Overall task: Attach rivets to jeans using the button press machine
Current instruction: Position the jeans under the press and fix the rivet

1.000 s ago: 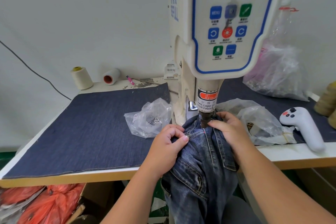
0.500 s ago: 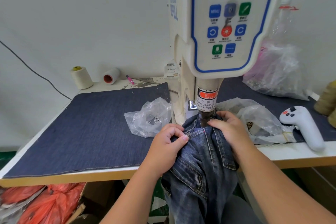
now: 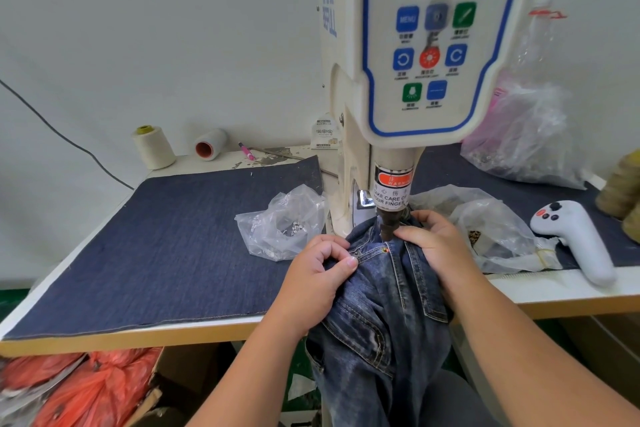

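While both hands bunch the faded blue denim jeans at the near table edge, the waistband lies under the dark metal punch of the cream button press machine with a blue-trimmed control panel. The left hand pinches the cloth just left of the punch; the right hand grips it just right. A small copper rivet sits on the band between them. Clear plastic bags lie on the dark denim mat, and a white handheld controller rests far right.
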`<state>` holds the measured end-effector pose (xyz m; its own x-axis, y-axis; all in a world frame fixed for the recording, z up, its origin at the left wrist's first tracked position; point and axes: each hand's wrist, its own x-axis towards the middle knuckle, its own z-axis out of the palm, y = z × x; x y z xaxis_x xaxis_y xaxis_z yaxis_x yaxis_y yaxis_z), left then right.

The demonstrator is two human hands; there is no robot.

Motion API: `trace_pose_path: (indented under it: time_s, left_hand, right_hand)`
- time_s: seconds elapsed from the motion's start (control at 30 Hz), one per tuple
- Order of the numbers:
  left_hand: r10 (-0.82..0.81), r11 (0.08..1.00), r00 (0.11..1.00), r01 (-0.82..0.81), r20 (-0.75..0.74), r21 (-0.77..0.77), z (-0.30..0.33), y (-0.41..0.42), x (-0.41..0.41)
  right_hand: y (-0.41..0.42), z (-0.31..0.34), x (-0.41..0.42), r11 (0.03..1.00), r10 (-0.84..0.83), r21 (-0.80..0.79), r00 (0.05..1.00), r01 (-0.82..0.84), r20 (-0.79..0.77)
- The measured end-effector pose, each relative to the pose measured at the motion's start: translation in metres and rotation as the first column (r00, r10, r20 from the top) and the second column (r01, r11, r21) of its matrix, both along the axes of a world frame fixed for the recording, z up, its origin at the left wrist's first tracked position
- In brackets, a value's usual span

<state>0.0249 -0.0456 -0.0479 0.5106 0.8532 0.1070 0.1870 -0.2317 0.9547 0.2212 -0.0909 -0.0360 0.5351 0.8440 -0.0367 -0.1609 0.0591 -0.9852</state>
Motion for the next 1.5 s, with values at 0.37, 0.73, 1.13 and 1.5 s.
trace_pose_path:
  time_s: [0.37, 0.73, 1.13, 1.5]
  left_hand:
    - [0.009, 1.000, 1.000, -0.009, 0.002, -0.008, 0.002, -0.001, 0.000]
    - [0.011, 1.000, 1.000, -0.011, 0.012, 0.003, 0.004, -0.004, -0.002]
    - [-0.124, 0.981, 0.986, 0.138, -0.107, 0.135, 0.028, -0.021, -0.019]
    - [0.035, 0.883, 0.949, 0.117, -0.313, 0.455, 0.033, -0.060, -0.009]
  right_hand:
    - [0.001, -0.001, 0.001, 1.000, 0.003, -0.010, 1.000, -0.003, 0.013]
    - [-0.001, -0.004, 0.002, 1.000, 0.003, 0.022, 0.999, -0.003, 0.034]
    - [-0.018, 0.009, -0.008, 0.980, 0.035, 0.193, 0.999, -0.042, 0.038]
    - [-0.047, 0.007, -0.018, 0.977, 0.017, 0.211, 1.000, -0.014, -0.011]
